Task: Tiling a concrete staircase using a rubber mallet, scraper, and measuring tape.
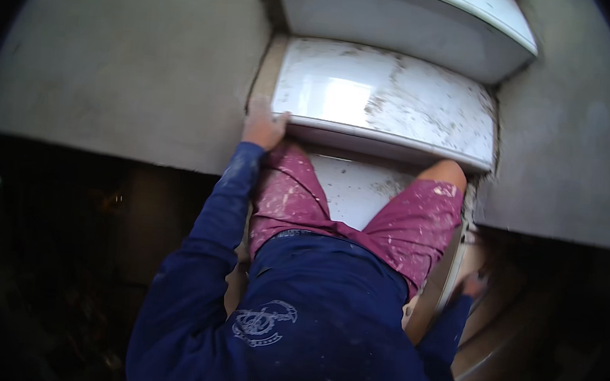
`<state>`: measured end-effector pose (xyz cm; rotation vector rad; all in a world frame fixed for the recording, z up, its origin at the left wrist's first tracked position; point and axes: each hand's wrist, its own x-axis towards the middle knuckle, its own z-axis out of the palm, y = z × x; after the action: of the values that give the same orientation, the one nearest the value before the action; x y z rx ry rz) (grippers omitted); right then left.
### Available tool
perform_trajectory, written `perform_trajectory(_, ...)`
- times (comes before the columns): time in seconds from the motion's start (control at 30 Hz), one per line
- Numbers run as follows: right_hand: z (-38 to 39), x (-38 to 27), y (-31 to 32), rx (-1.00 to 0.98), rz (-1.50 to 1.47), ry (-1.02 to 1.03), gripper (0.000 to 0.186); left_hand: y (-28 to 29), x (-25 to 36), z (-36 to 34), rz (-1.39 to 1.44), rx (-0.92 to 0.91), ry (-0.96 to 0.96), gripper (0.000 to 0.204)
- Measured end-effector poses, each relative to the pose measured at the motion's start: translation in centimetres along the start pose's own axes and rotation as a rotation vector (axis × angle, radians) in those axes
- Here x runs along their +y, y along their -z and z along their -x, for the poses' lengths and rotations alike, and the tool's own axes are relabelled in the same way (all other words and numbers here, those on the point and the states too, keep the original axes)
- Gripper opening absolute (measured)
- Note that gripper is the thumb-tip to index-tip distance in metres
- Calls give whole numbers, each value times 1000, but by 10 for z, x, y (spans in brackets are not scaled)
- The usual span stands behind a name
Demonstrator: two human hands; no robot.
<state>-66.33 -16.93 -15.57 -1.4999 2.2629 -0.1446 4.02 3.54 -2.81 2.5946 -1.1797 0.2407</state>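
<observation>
My left hand (263,124) grips the left end of the white step's front edge (303,120), its fingers bent against it. This step's tread (426,103) is speckled with dirt and bears a bright reflection. My right hand (475,283) is low at the right, beside a pale edge along the stair's side; it is blurred and dim, so I cannot tell how its fingers are placed. My legs, in paint-spattered maroon shorts (417,228), straddle a lower white slab (348,190), with my knees close under the step's edge.
Another white step (405,12) rises above. Grey plastered walls (114,68) flank the steps on both sides, with rough dirty joints at the step ends. A dark drop (71,244) lies below the left wall's edge. Dim curved surfaces continue downward at the lower right.
</observation>
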Motion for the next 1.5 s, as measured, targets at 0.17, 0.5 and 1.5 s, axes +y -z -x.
perform_trajectory(0.17, 110, -42, 61, 197, -859, 49, 34, -15, 30, 27, 114, -94, 108, 82)
perform_trajectory(0.5, 233, -381, 55, -391, -590, 1221, 27, -51, 84, -11, 1563, -140, 1165, 113)
perform_trajectory(1.5, 246, -597, -28, -570, -151, 1367, 22, -92, 71, -17, 1554, -92, 1124, 134)
